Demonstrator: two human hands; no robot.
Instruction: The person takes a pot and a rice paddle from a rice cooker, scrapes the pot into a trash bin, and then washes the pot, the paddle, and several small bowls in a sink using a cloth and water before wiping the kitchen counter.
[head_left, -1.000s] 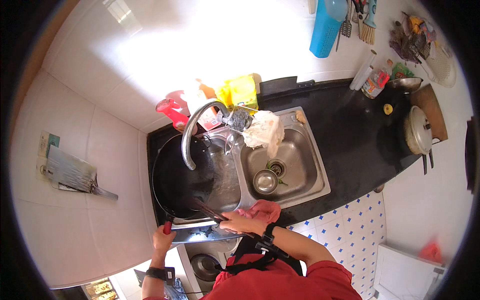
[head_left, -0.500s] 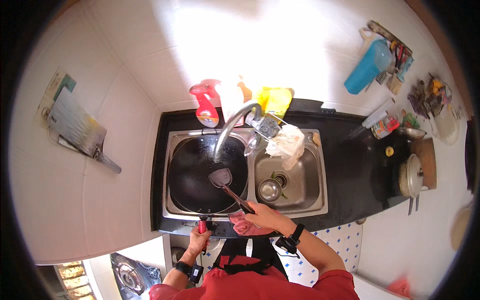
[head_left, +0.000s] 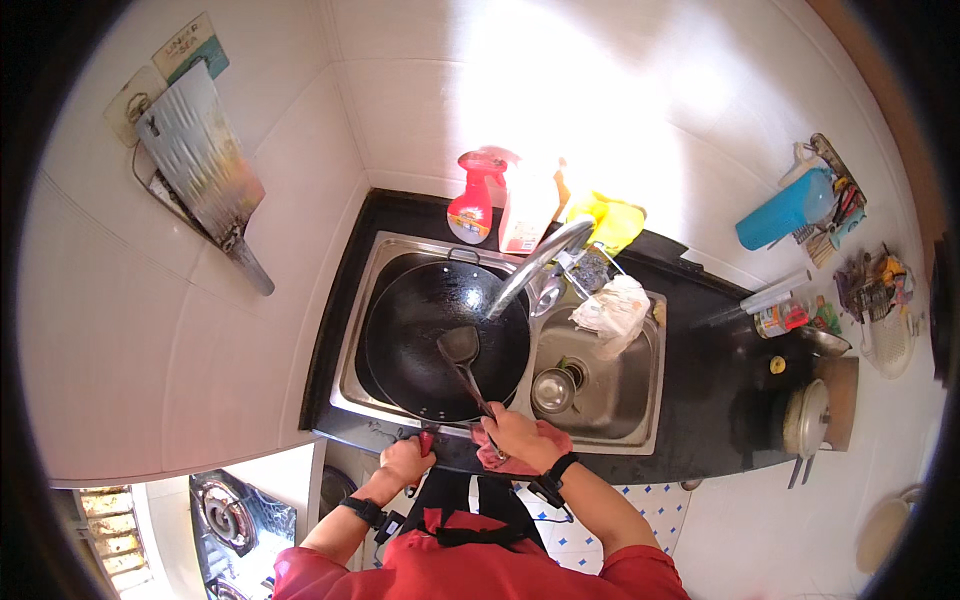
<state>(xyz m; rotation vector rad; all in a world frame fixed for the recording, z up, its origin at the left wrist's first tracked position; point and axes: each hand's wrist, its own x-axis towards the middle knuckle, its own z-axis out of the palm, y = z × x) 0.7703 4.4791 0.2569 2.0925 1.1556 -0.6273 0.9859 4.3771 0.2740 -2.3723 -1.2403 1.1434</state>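
Note:
A large black wok (head_left: 410, 330) lies over the left basin of the steel sink (head_left: 352, 395), its loop handle toward the wall. At the front edge my left hand (head_left: 405, 462) is closed around the wok's red handle. My right hand (head_left: 515, 435) grips a spatula (head_left: 459, 346) by its dark handle; the blade is down inside the wok, and I cannot tell if it touches the surface. Under and beside that hand lies a pink cloth (head_left: 555, 442). The curved faucet (head_left: 550, 256) reaches over the wok's right side.
In the right basin a small metal bowl (head_left: 553, 391) sits by the drain. A whitish crumpled cloth (head_left: 613, 305) hangs behind it. Along the wall stand a red spray bottle (head_left: 470, 205) and a yellow item (head_left: 615, 222). A lidded pot (head_left: 806, 420) is on the right counter.
The view has turned and shifted. The wok sits differently in the basin, and its far loop handle now shows. The spatula blade remains inside the wok; both hands keep their grips.

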